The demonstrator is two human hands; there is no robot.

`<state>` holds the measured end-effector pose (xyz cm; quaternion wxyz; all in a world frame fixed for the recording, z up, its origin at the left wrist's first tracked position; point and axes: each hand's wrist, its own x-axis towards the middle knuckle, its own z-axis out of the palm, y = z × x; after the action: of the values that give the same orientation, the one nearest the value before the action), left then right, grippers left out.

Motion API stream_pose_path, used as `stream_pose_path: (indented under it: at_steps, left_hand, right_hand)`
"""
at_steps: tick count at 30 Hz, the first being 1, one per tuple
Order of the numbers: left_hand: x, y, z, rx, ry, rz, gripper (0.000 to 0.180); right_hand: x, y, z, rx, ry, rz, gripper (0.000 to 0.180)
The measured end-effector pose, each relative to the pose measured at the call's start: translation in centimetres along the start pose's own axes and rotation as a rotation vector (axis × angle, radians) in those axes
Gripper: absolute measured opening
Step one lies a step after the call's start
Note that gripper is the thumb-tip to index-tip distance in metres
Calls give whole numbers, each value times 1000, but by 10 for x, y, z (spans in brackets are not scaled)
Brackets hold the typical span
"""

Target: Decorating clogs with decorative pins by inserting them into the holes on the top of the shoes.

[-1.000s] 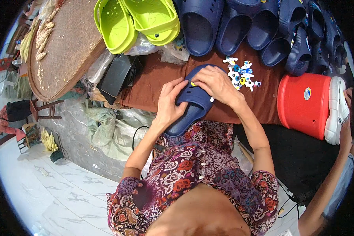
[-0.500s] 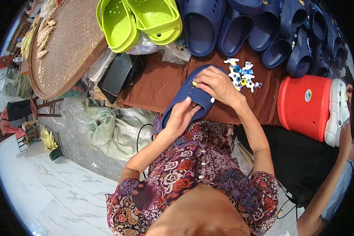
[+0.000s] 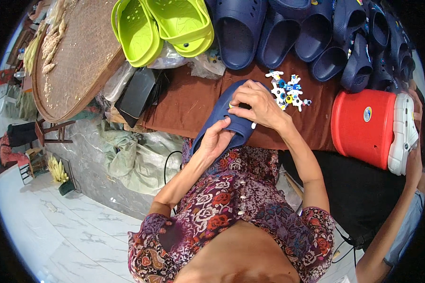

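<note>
A navy clog (image 3: 241,125) with holes in its upper lies slanted at the table's front edge. My left hand (image 3: 215,140) grips it, thumb on top and fingers tucked inside the foot opening, where their tips are hidden. Over the clog's upper, my right hand (image 3: 259,107) pinches a small yellow-and-white shoe charm (image 3: 231,105) against one of the holes. How deep the charm sits cannot be seen. To the right of this hand is a loose pile of white, blue and yellow charms (image 3: 288,92) on the brown cloth (image 3: 184,101).
Lime green clogs (image 3: 138,35) and several navy clogs (image 3: 238,35) line the back. A red bucket-like container (image 3: 361,122) stands at the right, beside a white clog (image 3: 402,134) held by another person's hand (image 3: 414,158). A woven tray (image 3: 82,61) and dark box (image 3: 136,93) are at left.
My left fingers have slid deeper into the clog. The right fingers have bent more and shifted slightly around the charm. The whole view has drifted a little.
</note>
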<state>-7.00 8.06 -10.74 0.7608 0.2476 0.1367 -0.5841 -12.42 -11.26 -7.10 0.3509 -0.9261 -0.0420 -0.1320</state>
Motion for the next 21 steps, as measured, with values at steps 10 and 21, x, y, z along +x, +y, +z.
stream_pose_path:
  at_steps: [10, 21]
  left_hand:
    - [-1, -7, -12, 65, 9, 10, 61]
    - [-4, -11, -10, 81, -3, 45, 61]
  right_hand:
    - [-1, -3, -7, 84, -85, 4, 12]
    - [-6, -10, -5, 18, 92, 43, 21]
